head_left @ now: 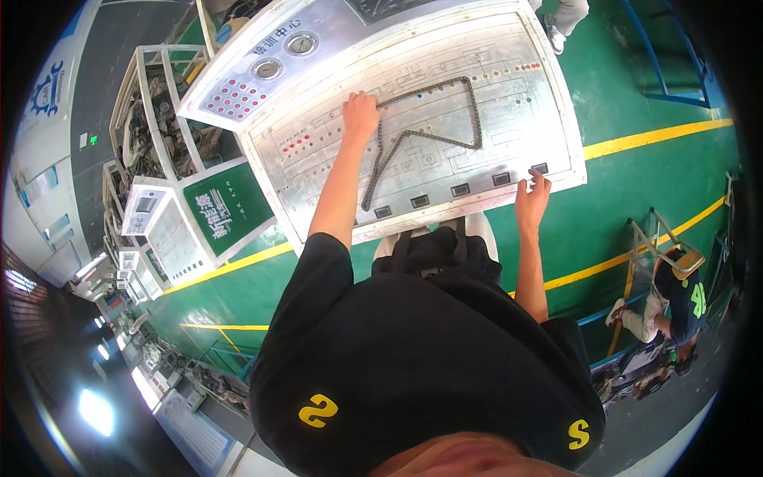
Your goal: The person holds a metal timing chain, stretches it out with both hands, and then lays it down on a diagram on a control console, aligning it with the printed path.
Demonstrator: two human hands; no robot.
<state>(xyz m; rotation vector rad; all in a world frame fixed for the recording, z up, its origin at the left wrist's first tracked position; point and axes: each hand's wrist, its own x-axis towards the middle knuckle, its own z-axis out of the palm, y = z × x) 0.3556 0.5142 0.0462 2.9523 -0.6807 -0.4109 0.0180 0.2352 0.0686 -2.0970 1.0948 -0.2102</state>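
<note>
A dark roller chain [477,115] lies in a bent, angular loop on a silvery metal panel [520,131] printed with thin circuit lines. At the loop's upper left corner, my left hand [362,115] has its fingers closed on the chain, partly covering it. One narrow point of the chain reaches down toward the panel's near edge. My right hand [532,199] is at the near right edge with its fingers bent and apart, holding nothing visible. Its fingertips are beside a small black rectangular switch [540,168].
Round gauges [302,44] and red buttons [236,99] sit on the raised back section. A green board [228,205] and machine frames [155,111] stand to the left. At the right, a person [675,298] sits near a stool [675,258]. Another person's legs [560,20] show beyond the panel.
</note>
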